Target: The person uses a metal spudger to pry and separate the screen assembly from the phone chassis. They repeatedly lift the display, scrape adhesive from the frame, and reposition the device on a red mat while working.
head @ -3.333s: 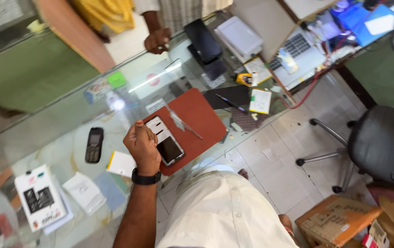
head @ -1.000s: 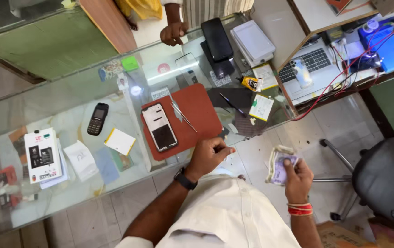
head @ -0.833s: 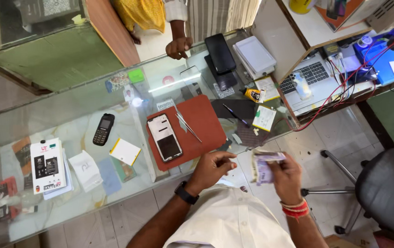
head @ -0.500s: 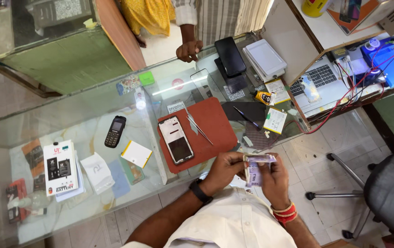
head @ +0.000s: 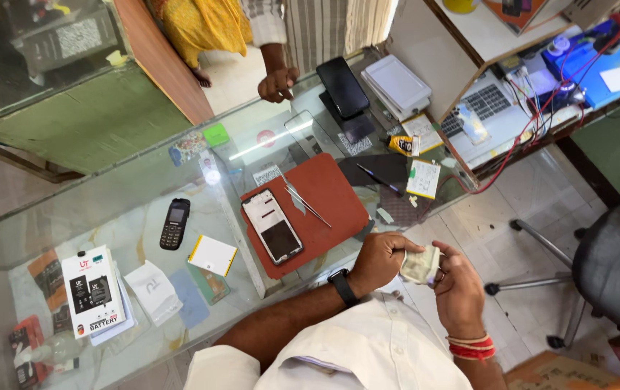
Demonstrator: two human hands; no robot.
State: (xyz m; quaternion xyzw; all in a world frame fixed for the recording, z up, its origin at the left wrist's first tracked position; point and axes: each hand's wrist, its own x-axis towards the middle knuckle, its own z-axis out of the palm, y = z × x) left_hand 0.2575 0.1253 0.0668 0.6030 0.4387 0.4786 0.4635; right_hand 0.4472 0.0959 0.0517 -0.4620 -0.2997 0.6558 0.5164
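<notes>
- The left hand (head: 378,260) and the right hand (head: 460,289) meet just off the near edge of the glass bench (head: 107,209), over the tiled floor
- Between them is a small folded wad of pale paper (head: 420,265), perhaps banknotes, though it is too small to tell; the fingers of both hands are closed on it, left from one side, right from the other
- The left wrist carries a black wristwatch (head: 341,286); the right wrist carries red thread bands (head: 471,349)
- On the bench near the left hand lies a red-brown mat (head: 331,195) with an opened smartphone (head: 273,227) lying flat on it and slim metal tweezers (head: 304,202) just beside the phone
- At the left end of the bench a white rectangular box with black pictures (head: 92,290) rests on flat sheets, with a white paper packet (head: 152,291) just beside it
- A small white card with a yellow edge (head: 211,255) lies between that packet and the mat, and a black keypad phone (head: 175,223) lies above it
- A small green square tag (head: 216,134) sits at the far rim of the bench
- To the right of the mat a white label with green marks (head: 423,178) lies beside a dark pad holding a pen (head: 376,178), and a yellow and black sachet (head: 403,146) lies beyond
- Another person's hand (head: 278,84) rests at the far side, near a black phone on a stand (head: 342,88) and a white flat box (head: 397,81)
</notes>
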